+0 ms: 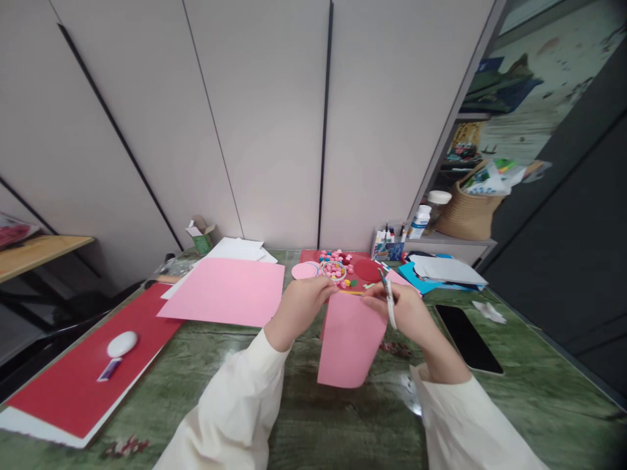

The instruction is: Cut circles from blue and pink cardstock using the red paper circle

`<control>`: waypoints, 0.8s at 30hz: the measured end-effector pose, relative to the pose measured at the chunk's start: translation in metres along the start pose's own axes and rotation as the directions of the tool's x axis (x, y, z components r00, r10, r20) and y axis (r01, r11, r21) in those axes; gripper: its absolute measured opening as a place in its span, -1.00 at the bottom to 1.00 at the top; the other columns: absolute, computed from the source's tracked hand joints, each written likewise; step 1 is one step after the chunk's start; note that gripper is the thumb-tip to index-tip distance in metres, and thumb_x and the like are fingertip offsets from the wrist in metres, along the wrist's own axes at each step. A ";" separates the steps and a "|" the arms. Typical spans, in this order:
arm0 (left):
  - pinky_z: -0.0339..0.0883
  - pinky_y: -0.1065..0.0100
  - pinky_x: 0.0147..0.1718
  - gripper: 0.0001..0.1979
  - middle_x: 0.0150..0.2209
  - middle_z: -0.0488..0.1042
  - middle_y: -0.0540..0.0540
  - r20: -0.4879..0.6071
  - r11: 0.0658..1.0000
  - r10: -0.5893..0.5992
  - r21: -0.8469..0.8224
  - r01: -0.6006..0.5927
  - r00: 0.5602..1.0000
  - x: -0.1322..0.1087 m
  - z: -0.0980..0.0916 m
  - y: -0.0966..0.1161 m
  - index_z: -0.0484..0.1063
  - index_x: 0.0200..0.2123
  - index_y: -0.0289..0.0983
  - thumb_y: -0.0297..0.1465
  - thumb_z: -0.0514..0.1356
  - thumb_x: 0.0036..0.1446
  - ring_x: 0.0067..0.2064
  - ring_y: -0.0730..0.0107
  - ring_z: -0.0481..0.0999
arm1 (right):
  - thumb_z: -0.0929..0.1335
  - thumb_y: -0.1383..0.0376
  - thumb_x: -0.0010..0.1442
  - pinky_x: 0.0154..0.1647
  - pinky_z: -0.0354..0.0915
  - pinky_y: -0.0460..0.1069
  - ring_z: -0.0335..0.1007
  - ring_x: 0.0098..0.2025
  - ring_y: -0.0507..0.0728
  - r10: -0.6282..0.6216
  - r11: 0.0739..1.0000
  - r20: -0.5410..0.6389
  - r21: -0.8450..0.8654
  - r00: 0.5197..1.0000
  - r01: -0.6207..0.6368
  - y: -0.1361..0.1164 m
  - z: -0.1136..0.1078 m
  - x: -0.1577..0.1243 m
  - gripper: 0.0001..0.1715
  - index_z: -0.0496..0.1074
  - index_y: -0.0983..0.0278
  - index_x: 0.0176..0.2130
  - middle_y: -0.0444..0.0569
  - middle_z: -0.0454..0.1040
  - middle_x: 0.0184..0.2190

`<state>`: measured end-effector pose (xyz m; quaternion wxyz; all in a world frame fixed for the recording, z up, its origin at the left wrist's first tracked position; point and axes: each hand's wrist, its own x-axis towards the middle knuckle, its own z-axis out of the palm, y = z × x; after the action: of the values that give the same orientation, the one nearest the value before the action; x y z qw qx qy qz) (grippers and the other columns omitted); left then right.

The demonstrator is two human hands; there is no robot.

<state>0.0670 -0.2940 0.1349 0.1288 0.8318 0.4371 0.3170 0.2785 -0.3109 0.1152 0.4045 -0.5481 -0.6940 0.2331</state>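
A sheet of pink paper hangs between my two hands, its lower end curling slightly. Along its top edge runs a thin yellow strip; whether it is fixed to the paper I cannot tell. My left hand pinches the top left corner, fingers closed. The fingertips of my right hand pinch the top right corner. Scissors with white handles also hang in that hand, blades pointing up and away. Just beyond, a round container of colourful pieces sits on a red sheet, beside a red disc and a pink disc.
Left of my hands lies a large pink sheet. A red board carries a white oval object. A phone rests at right, near blue and white papers. A pen holder stands at the wall.
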 end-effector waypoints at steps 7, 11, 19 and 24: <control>0.20 0.43 -0.40 -0.78 -0.39 0.48 -0.02 -0.012 0.988 0.010 -0.154 -0.011 1.000 -0.001 -0.003 0.008 0.40 -0.33 -0.24 -0.32 -0.01 0.18 -0.37 0.43 0.41 | 0.36 0.18 0.01 -0.57 0.13 -0.08 0.24 -0.50 0.07 -0.054 0.998 -0.002 -0.018 0.999 0.054 -0.003 -0.001 0.000 -0.76 0.47 0.33 -0.43 -0.03 0.42 -0.53; 0.27 0.42 -0.31 -0.86 -0.31 0.53 -0.03 -0.039 0.939 -0.001 -0.345 -0.012 0.999 -0.001 0.002 0.009 0.47 -0.30 -0.24 -0.41 0.21 -0.01 -0.30 0.42 0.45 | 0.36 0.18 0.01 -0.57 0.14 -0.08 0.20 -0.53 0.05 -0.048 0.999 0.010 -0.002 0.999 0.048 -0.002 -0.001 -0.001 -0.76 0.46 0.33 -0.44 -0.06 0.40 -0.57; 0.35 0.39 -0.36 -0.92 -0.41 0.57 -0.07 -0.031 0.850 -0.189 -0.506 0.147 0.982 0.001 0.003 0.010 0.54 -0.45 -0.27 -0.40 0.27 -0.10 -0.37 0.37 0.51 | 0.36 0.16 0.01 -0.53 0.16 -0.07 0.26 -0.50 0.07 -0.051 0.999 0.025 0.006 0.998 0.051 -0.003 -0.004 -0.002 -0.72 0.48 0.35 -0.40 -0.03 0.44 -0.50; 0.36 0.37 -0.38 -0.92 -0.42 0.57 -0.05 -0.062 0.858 -0.184 -0.498 0.129 0.981 0.000 -0.001 0.008 0.54 -0.46 -0.25 -0.38 0.27 -0.09 -0.39 0.38 0.50 | 0.36 0.16 0.02 -0.48 0.20 -0.05 0.32 -0.43 0.12 -0.066 0.998 -0.009 0.012 0.998 0.066 -0.001 -0.006 -0.001 -0.73 0.49 0.35 -0.40 0.00 0.47 -0.46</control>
<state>0.0720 -0.2986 0.1396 0.3376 0.7151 0.4146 0.4504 0.2825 -0.3131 0.1188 0.4184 -0.5231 -0.7087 0.2216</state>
